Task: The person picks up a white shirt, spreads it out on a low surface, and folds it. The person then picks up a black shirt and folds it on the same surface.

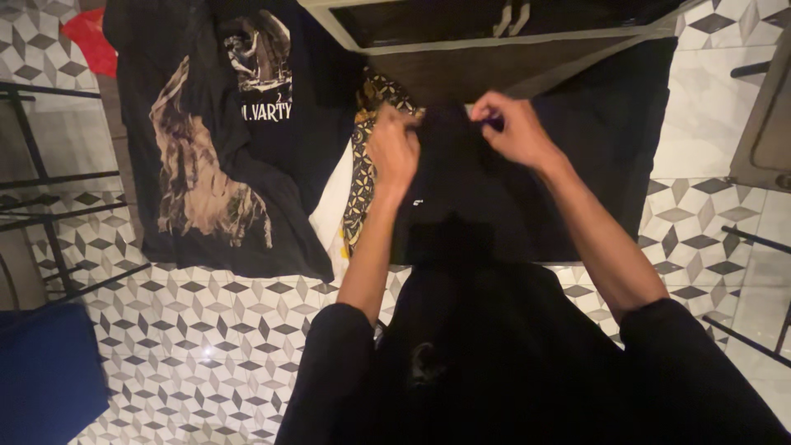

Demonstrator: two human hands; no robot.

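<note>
While we lean over the patterned tile floor, our left hand and right hand pinch shut on the top edge of a plain black cloth garment, held up before us. Beyond-left lies a black printed T-shirt.

Soft, matt cloth is seen in the black garment. At ten o'clock, the printed shirt is matt cotton. The tiled floor is rendered glossy, smooth.
</note>
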